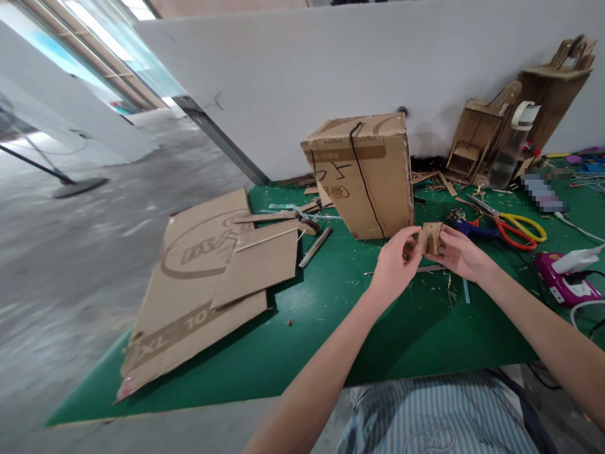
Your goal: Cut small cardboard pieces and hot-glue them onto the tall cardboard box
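A small folded cardboard piece [431,238] is held up over the table between my two hands. My left hand [397,258] pinches its left side, with thumb and fingers closed at the edge. On the other side, my right hand [460,252] grips the piece with its fingers partly behind it. Just behind my hands stands a cardboard box [373,183] with a black cord across its top and front. Below the piece, a thin metal ruler-like strip [431,268] lies on the green table [331,340].
Flat cardboard sheets [198,271] cover the table's left part. To the right lie scissors [520,230], a glue-gun-like blue tool [475,228], a phone [543,192] and a purple power strip [567,280]. A water bottle [508,151] and cardboard models [477,135] stand against the white partition.
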The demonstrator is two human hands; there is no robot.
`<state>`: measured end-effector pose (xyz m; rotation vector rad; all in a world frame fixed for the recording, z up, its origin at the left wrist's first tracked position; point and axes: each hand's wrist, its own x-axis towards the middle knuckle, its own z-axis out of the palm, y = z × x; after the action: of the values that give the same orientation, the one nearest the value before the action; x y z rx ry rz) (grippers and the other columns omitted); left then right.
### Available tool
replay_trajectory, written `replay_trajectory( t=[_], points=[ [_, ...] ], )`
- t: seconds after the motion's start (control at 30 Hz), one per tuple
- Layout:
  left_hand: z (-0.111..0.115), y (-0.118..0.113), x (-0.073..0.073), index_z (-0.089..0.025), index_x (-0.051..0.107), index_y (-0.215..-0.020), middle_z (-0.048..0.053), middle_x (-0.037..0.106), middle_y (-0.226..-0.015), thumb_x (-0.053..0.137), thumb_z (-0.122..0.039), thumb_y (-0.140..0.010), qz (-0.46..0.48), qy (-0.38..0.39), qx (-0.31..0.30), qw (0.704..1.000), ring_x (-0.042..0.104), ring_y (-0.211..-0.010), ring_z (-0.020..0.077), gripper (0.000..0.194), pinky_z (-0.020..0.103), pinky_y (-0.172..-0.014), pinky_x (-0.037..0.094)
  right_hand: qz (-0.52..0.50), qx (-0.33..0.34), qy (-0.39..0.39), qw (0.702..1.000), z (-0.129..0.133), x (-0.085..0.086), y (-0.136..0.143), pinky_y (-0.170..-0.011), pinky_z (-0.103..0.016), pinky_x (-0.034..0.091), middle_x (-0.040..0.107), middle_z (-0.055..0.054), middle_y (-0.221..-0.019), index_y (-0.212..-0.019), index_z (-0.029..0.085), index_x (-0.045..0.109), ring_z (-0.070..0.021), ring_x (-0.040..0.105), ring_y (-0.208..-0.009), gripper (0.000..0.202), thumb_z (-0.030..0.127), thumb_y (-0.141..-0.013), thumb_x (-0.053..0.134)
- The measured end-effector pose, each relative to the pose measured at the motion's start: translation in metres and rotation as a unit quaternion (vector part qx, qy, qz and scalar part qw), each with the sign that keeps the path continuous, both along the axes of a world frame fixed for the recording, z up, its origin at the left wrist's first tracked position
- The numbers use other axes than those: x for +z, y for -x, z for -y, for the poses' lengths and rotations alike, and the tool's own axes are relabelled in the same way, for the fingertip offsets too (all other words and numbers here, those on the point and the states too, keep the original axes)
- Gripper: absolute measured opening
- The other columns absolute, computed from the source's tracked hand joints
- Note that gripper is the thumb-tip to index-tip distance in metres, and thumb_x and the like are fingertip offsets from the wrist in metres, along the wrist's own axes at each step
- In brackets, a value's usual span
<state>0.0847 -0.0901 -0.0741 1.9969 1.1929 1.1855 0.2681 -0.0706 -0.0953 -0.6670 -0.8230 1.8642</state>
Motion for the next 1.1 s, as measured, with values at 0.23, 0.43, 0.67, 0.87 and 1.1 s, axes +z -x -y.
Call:
replay_trajectory(
  t=[0.23,0.43,0.67,0.87,1.1],
  points=[
    [0.0002,0.0,0.0,-0.02,0.055,-0.12,0.004,0.065,-0.089,0.052,-0.015,-0.088,-0.001,0.002,-0.003,1.0,0.057,-0.067,0.0106,0.032,0.021,-0.057,0.045,0.007,0.003,-0.012,1.0,-0.0003,-0.0016,-0.0001,-0.084,-0.034,0.057,0.072,-0.002,-0.1,-0.104,0.025,0.066,-0.0173,0.068,-0.089,0.027,0.032,-0.08,0.074],
    [0.0001,0.0003,-0.0007,-0.02,0.054,-0.12,0.004,0.065,-0.089,0.053,-0.016,-0.088,-0.014,0.005,-0.01,1.0,0.057,-0.068,0.0111,0.033,0.022,-0.058,0.046,0.007,0.007,-0.017,1.0,-0.0005,-0.0029,0.0002,-0.082,-0.032,0.058,0.071,-0.002,-0.1,-0.105,0.025,0.065,-0.0163,0.068,-0.088,0.028,0.033,-0.08,0.075],
    [0.0007,-0.0003,-0.001,-0.022,0.054,-0.121,0.004,0.065,-0.089,0.053,-0.018,-0.088,-0.02,0.008,-0.006,1.0,0.059,-0.068,0.0118,0.032,0.022,-0.058,0.047,0.018,0.003,-0.021,1.0,0.0,-0.0037,0.0003,-0.087,-0.035,0.057,0.071,-0.003,-0.102,-0.108,0.026,0.064,-0.0174,0.069,-0.09,0.03,0.035,-0.081,0.074],
    [0.0004,-0.0005,-0.0019,-0.021,0.054,-0.12,0.004,0.066,-0.09,0.054,-0.018,-0.088,-0.022,0.001,-0.002,1.0,0.06,-0.066,0.0115,0.032,0.022,-0.058,0.048,0.028,0.003,-0.022,0.999,0.0005,-0.0028,0.0005,-0.089,-0.036,0.056,0.071,-0.003,-0.103,-0.108,0.026,0.064,-0.0182,0.068,-0.09,0.03,0.036,-0.081,0.073],
    [0.0018,-0.0026,-0.0015,-0.02,0.056,-0.116,0.001,0.066,-0.083,0.057,-0.019,-0.087,0.009,0.027,-0.006,1.0,0.064,-0.066,0.0117,0.029,0.024,-0.062,0.052,0.014,-0.012,-0.028,0.999,0.002,-0.0032,0.0024,-0.094,-0.038,0.054,0.072,-0.003,-0.102,-0.108,0.025,0.065,-0.0183,0.069,-0.094,0.031,0.033,-0.08,0.075]
  ],
)
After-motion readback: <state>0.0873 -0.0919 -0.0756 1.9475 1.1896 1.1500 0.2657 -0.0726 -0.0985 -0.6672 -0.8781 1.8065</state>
